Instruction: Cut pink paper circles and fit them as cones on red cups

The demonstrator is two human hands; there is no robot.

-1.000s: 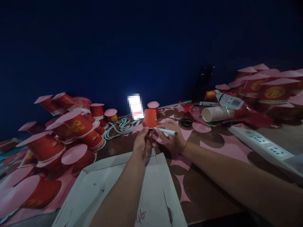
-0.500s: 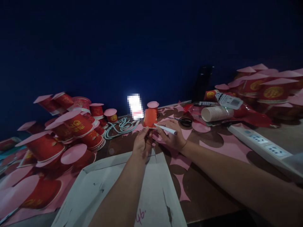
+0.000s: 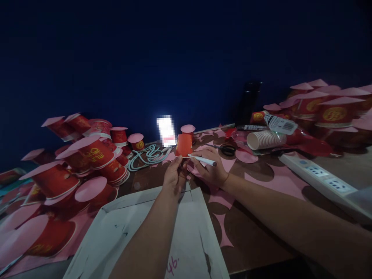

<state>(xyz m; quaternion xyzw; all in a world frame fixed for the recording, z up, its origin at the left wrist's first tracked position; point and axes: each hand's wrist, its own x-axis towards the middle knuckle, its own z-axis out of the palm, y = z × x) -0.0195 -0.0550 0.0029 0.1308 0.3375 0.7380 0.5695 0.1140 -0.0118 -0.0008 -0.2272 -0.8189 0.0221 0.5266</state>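
Note:
Near the middle of the view my left hand (image 3: 174, 175) is closed on the lower edge of a red paper cup (image 3: 185, 145) with gold marks along its sides. My right hand (image 3: 213, 170) pinches a white pen (image 3: 205, 160) with a dark end. Its tip points left at the cup's rim, by my left fingertips; whether it touches cannot be made out. A pink disc lies partly hidden beneath my right hand. Just behind the held cup stands another red cup topped with a pink disc (image 3: 188, 128).
Red cups with pink discs (image 3: 93, 153) pile up at left, more (image 3: 334, 110) at right. Beside my right hand lie scissors (image 3: 228, 149), stacked white cups (image 3: 263, 140) and a power strip (image 3: 322, 176). A pale cable (image 3: 147, 157), a glowing pixelated screen (image 3: 166, 130) and a white board (image 3: 122, 224) are around my left arm.
The pen tip has shifted slightly left and down, from the cup's side to its rim. My left hand and the cup have barely moved.

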